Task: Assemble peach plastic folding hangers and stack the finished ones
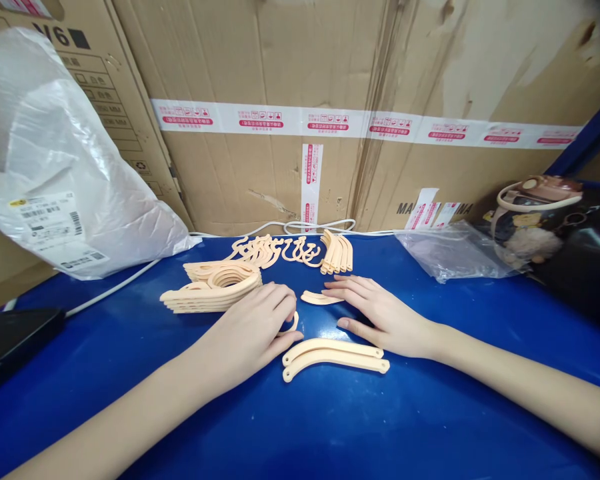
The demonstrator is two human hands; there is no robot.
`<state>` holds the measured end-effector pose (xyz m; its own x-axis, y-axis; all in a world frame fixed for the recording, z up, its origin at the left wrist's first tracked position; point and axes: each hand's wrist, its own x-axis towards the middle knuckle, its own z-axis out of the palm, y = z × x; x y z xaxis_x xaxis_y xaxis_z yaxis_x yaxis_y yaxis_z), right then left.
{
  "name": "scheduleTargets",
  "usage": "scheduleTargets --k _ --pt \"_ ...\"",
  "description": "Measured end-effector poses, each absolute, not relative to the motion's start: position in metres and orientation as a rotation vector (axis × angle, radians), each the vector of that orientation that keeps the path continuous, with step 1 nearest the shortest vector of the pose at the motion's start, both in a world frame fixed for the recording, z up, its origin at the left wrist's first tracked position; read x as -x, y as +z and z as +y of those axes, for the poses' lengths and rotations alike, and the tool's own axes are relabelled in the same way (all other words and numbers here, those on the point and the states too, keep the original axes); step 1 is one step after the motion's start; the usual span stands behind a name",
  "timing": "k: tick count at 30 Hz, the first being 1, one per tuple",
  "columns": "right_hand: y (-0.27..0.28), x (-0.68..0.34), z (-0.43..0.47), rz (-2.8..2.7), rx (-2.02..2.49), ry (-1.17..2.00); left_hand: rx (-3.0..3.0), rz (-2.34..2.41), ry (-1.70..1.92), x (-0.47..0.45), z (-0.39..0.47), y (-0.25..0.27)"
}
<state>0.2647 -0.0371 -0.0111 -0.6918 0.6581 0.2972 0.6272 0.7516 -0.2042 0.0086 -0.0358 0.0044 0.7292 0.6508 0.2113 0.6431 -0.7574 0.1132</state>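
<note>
My left hand [260,327] is closed over a beige plastic piece [295,324]; only the piece's curved end shows past the fingers. Just left of it, several flat beige hanger parts [200,298] lie stacked. My right hand [383,310] is open, its fingers stretched over the end of a short, curved beige arm piece [316,298]; whether they touch it I cannot tell. In front of both hands, two long curved arm pieces [335,357] with holes at their ends lie side by side. Farther back are loose beige hooks [296,250] and a bundle of curved arms [338,252].
Large cardboard boxes [260,180] stand behind the blue table [330,433]. At left are a white plastic bag [75,167], a black object [15,343] and a white cable [115,287]. A clear plastic bag [450,250] and a brown-lidded cup [535,200] sit at right.
</note>
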Motion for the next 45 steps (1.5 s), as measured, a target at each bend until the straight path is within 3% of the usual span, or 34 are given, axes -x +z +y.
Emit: scheduleTargets --k 18,30,33,36,41,45 --pt "-0.010 -0.265 -0.040 -2.429 0.920 0.042 -2.853 1.060 0.542 -0.009 -0.041 0.010" --pt "-0.010 -0.265 -0.051 -2.289 0.797 -0.081 -2.760 1.157 1.178 -0.009 -0.046 0.014" --pt "-0.005 -0.260 -0.056 -2.137 0.963 0.181 -2.782 1.014 1.257 -0.010 -0.051 0.015" --pt "-0.001 -0.256 -0.059 -1.963 1.150 0.637 -2.826 0.799 1.315 -0.014 -0.056 0.013" --pt "0.008 -0.254 -0.060 -1.965 1.109 1.364 -2.903 0.549 1.343 -0.018 -0.061 0.006" --pt "0.015 -0.255 -0.059 -1.855 1.048 1.707 -2.982 0.563 1.364 -0.018 -0.057 0.006"
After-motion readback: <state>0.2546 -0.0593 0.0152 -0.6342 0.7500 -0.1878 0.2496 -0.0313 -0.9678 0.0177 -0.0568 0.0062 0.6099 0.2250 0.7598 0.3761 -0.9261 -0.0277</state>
